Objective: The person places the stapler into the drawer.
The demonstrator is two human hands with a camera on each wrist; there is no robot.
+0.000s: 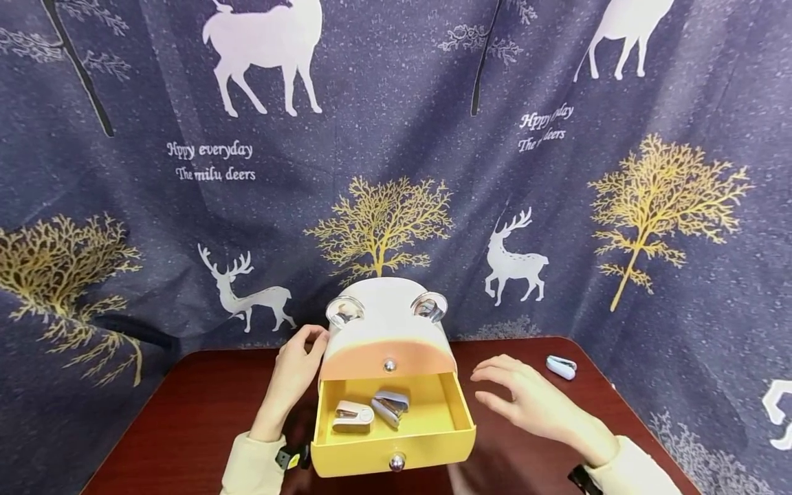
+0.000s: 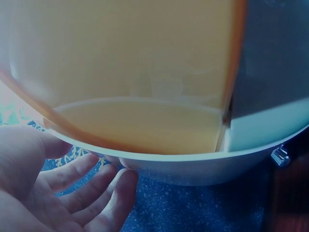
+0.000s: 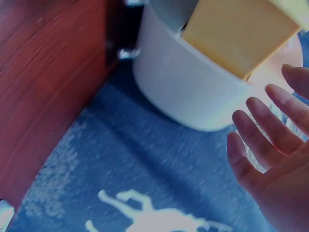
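Observation:
A frog-like desktop drawer box [image 1: 390,316], white above with a peach band and two silver-rimmed eyes, stands on the table with its yellow drawer [image 1: 427,450] pulled out. Inside the drawer lie a white mini stapler [image 1: 353,416] and a blue-grey mini stapler [image 1: 391,407]. My left hand [image 1: 295,369] is at the box's left side; in the left wrist view its loosely bent fingers [image 2: 123,193] are against or very near the white wall. To the right of the drawer hovers my right hand [image 1: 522,395], fingers spread and relaxed, holding nothing.
A light-blue mini stapler [image 1: 561,367] lies on the dark red table [image 1: 185,412] near its right edge. Behind the table hangs a dark blue cloth [image 1: 396,137] printed with deer and trees. Small silver knobs sit on the peach band and the drawer front.

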